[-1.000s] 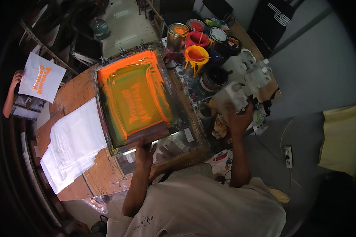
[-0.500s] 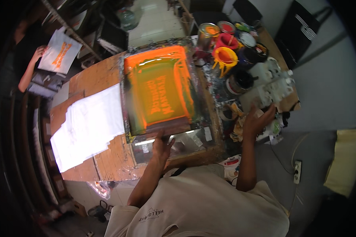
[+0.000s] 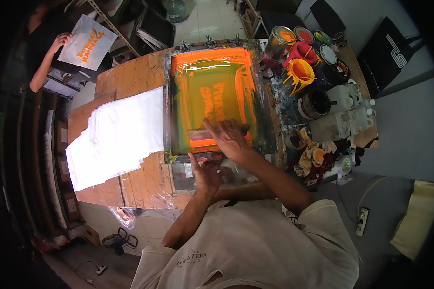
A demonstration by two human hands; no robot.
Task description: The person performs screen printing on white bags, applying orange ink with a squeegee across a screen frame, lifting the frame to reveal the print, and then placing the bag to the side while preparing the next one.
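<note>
A screen-printing frame (image 3: 168,101) flooded with orange ink lies flat on a wooden table (image 3: 130,79), with pale lettering showing in its mesh. A dark squeegee (image 3: 197,133) lies across the near part of the mesh. My right hand (image 3: 230,138) reaches in from the right and lies over the squeegee, its fingers wrapped onto the bar and the index finger stretched forward. My left hand (image 3: 205,172) grips the frame's near edge, thumb up against it.
A fanned stack of white sheets (image 3: 115,135) lies left of the frame. Open ink cans (image 3: 300,72), white jugs (image 3: 345,113) and stained rags (image 3: 313,156) crowd the table's right end. At far left another person's hand (image 3: 60,41) holds a printed sheet (image 3: 88,45).
My right hand has left the jugs and rags on the right and come onto the squeegee on the screen. My left hand has stayed at the frame's near edge.
</note>
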